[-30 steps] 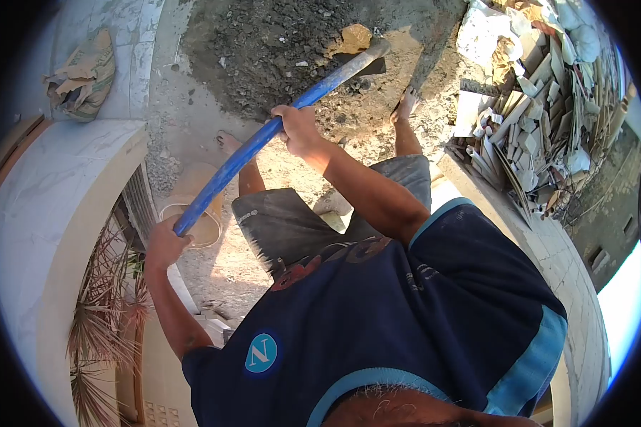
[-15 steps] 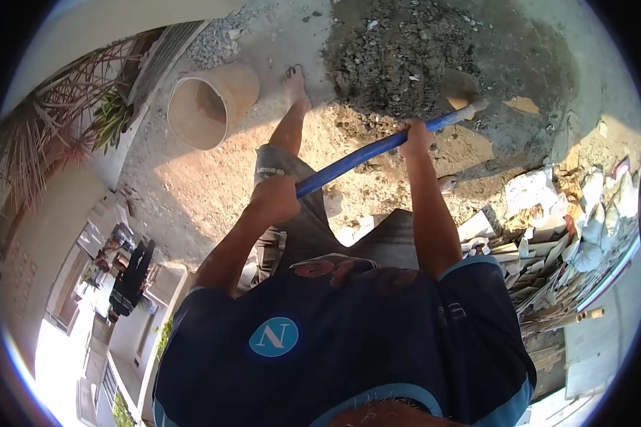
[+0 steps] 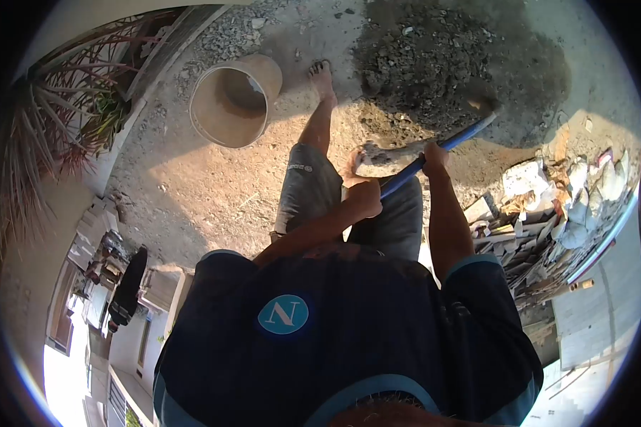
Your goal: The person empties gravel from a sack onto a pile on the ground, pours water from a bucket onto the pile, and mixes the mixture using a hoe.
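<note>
My left hand [image 3: 365, 198] is wrapped round the lower end of a blue handle, close to my knees. Farther up the same handle, my right hand [image 3: 434, 158] is closed on it. The tool looks like a hoe [image 3: 466, 133]; its head lies at the near right edge of a dark heap of wet, gravelly mix [image 3: 431, 67] on the ground. Its blade is partly hard to make out. My bare feet stand on the sandy ground between the heap and a beige bucket [image 3: 272, 80].
Rubble and bags [image 3: 584, 192] are piled along the wall on the right. Spiky plants [image 3: 50, 135] grow in a bed at the left. Gravel [image 3: 228, 35] lies beyond the bucket. A dark shape, possibly a person [image 3: 129, 285], is in the distance at lower left.
My left hand has moved right along with the handle, nearer my right hand. One foot has come back from the heap's near edge towards my body. The view has shifted slightly.
</note>
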`<state>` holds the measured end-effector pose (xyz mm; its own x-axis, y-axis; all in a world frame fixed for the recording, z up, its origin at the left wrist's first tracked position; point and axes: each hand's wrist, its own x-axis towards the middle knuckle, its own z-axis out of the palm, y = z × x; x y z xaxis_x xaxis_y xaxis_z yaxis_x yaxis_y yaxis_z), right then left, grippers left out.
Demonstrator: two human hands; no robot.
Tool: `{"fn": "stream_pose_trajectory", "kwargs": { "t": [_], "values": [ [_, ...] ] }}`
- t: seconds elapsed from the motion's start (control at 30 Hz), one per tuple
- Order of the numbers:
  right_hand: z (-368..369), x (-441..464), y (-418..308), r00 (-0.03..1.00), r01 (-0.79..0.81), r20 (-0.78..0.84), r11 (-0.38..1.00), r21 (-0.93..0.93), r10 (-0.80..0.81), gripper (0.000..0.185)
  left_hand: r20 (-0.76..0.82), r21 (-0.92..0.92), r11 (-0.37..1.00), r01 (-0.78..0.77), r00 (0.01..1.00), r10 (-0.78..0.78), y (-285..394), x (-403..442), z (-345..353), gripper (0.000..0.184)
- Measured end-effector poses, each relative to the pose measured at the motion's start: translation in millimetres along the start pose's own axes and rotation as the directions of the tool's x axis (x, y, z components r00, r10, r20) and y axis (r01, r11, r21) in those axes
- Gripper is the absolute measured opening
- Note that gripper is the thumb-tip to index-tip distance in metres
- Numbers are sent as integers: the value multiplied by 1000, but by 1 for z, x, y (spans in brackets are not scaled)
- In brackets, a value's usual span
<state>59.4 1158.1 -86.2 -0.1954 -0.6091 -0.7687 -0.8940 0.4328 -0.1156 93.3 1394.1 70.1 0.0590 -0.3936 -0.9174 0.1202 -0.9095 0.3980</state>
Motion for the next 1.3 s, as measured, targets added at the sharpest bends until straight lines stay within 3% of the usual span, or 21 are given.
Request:
{"fn": "stream_pose_trajectory", "kwargs": {
  "t": [0.03,0.07,0.1,0.13,0.2,0.27,0.33,0.43,0.6,0.63,0.73,0.77,0.8,0.83,0.87,0.97,1.03,1.1,1.17,1.3],
  "values": [
    [-7,-7,-4,997,-42,-60,997,59,46,27,3,-9,999,-50,999,50,2,3,15,50],
    [-17,7,7,995,103,7,974,-203,-104,25,-4,-19,996,-86,996,86,2,1,24,55],
    [-24,-3,0,998,62,-24,995,-84,-64,25,29,-32,993,-116,993,117,15,-12,17,61],
    [-28,-12,-6,999,24,-28,999,40,-23,25,-49,-25,978,-207,977,206,14,-9,29,53],
    [-28,19,6,999,43,11,994,103,-45,16,-60,77,979,-191,979,196,16,1,37,48],
    [-48,14,0,942,29,296,916,400,-159,14,-73,83,979,-185,979,191,15,14,41,49],
    [-47,29,-18,960,-29,236,785,619,-151,13,-142,59,980,-188,970,195,26,15,38,53],
    [-29,44,1,966,17,199,806,591,-167,15,-122,-39,987,-158,981,152,6,24,59,58],
    [-33,-62,78,941,318,-42,838,444,-336,21,-140,-146,976,-164,980,143,-95,3,139,58],
    [-40,-76,87,922,371,-59,832,412,-382,22,-170,-126,962,-241,961,218,-109,6,152,57],
    [-60,-77,64,894,447,-166,832,328,-415,22,-188,-145,934,-326,936,298,-128,53,163,57],
    [-59,-73,57,892,449,-205,839,309,-402,22,-254,-70,916,-394,895,366,-112,64,149,57],
    [-55,-64,42,879,472,-233,825,309,-416,22,-206,-140,923,-357,923,326,-105,90,135,53],
    [-48,-47,29,861,502,-268,808,308,-432,23,-270,-104,903,-417,886,378,-100,119,120,48],
    [-31,-24,26,873,480,-235,834,272,-426,23,-325,-67,887,-458,850,414,-106,133,115,43],
    [46,16,60,914,405,-90,899,165,-395,25,-137,-257,949,-184,979,153,-162,125,130,39],
    [88,19,93,926,375,-27,914,151,-376,26,-170,-324,934,-151,980,100,-196,93,140,34],
    [93,-9,118,940,335,8,924,181,-342,28,-56,-316,949,12,998,-32,-207,59,133,36],
    [93,-26,143,950,297,24,927,227,-310,30,-80,-196,980,38,995,-54,-189,13,132,36],
    [65,-79,179,932,354,-51,875,331,-358,25,-215,-58,984,-166,965,150,-223,-12,162,41]
  ]
}}
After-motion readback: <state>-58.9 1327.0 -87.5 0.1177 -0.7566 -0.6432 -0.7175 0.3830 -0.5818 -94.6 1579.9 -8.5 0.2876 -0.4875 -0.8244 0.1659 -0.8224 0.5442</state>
